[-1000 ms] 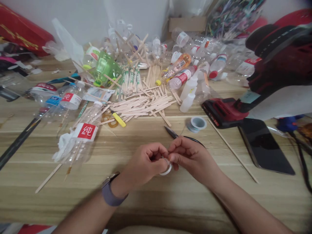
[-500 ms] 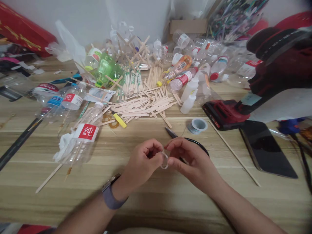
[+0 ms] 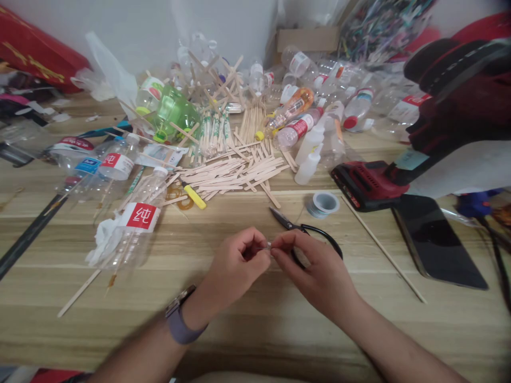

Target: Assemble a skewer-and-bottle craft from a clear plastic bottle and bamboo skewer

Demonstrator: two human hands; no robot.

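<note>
Above the front middle of the table, my left hand (image 3: 243,258) and my right hand (image 3: 309,260) meet at the fingertips. Both are closed in a pinch. Between them shows a bit of a small, thin whitish strand (image 3: 269,246); most of it is hidden by the fingers, and its exact kind is unclear. Just behind my right hand lie black-handled scissors (image 3: 284,219), partly covered by that hand. A spool of thin grey-blue thread or wire (image 3: 324,205) stands beyond the scissors.
Wooden craft sticks (image 3: 227,175) lie heaped mid-table, with a yellow-handled tool (image 3: 194,196) beside them. A plastic bottle (image 3: 139,215) lies left. On the right are a red-black cordless tool (image 3: 371,183), a phone (image 3: 439,242) and a thin wooden stick (image 3: 385,250). Several bottles crowd the back.
The whitish loop that showed between my fingers is now mostly out of sight. My right fingertips have drawn into a tighter pinch, and my right hand has lowered slightly, baring more of the scissors.
</note>
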